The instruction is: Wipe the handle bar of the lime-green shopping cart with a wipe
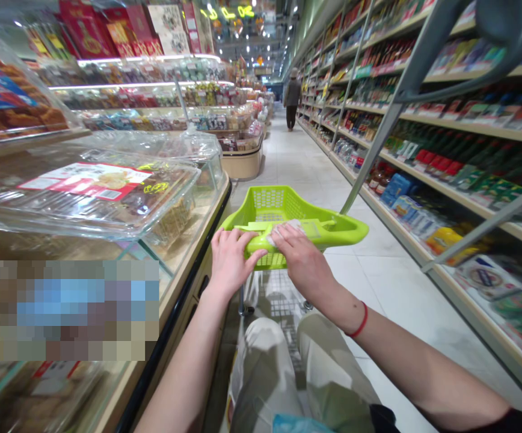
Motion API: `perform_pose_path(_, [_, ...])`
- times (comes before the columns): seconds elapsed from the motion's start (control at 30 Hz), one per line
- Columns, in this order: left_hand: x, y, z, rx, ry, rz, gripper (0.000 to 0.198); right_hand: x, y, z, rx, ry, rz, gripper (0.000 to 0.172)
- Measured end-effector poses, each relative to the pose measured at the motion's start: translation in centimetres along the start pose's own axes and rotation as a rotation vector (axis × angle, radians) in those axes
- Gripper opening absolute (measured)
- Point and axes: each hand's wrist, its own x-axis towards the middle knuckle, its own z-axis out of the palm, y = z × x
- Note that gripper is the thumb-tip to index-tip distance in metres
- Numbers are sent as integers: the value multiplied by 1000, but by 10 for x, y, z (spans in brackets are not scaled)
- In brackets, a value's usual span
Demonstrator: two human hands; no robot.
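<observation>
A lime-green shopping cart (351, 233) with a perforated plastic basket stands right in front of my knees. My left hand (231, 257) grips the left side of its handle, with fingers over the top and the thumb along the near side. Beside it, my right hand (300, 255) presses a crumpled white tissue (297, 225) onto the middle of the handle. Part of the tissue is hidden under the fingers. A red cord bracelet (361, 320) circles my right wrist.
On the left, a display counter (184, 264) holds clear-lidded food trays (153, 210). Stocked shelves (468, 198) line the right, with a slanting metal pole (373, 150) before them. A person (293, 99) is farther down the tiled aisle (283, 144).
</observation>
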Motion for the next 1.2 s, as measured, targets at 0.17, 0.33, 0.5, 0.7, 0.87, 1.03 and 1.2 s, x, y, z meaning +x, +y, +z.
perform_pose_path(0.17, [0, 0, 0, -7, 1, -5, 32, 53, 14, -4, 30, -213, 72, 34])
perform_pose_path(0.33, [0, 0, 0, -5, -5, -4, 33, 104, 17, -7, -72, -485, 265, 29])
perform_pose_path(0.5, [0, 0, -1, 13, -9, -5, 32, 95, 8, 2, -74, -429, 271, 31])
perform_pose_path(0.7, [0, 2, -3, 21, -14, 2, 30, 28, -7, 10, -61, -31, -11, 36])
perform_pose_path(0.87, [-2, 3, -2, 0, -7, -4, 29, -9, -12, 7, -36, 73, -133, 42])
perform_pose_path(1.03, [-2, 1, 0, -14, 1, -2, 29, 10, -4, 3, 20, 12, -110, 37])
perform_pose_path(1.2, [-1, 0, 0, -30, 7, -4, 33, 73, 4, -7, 13, -336, 150, 29])
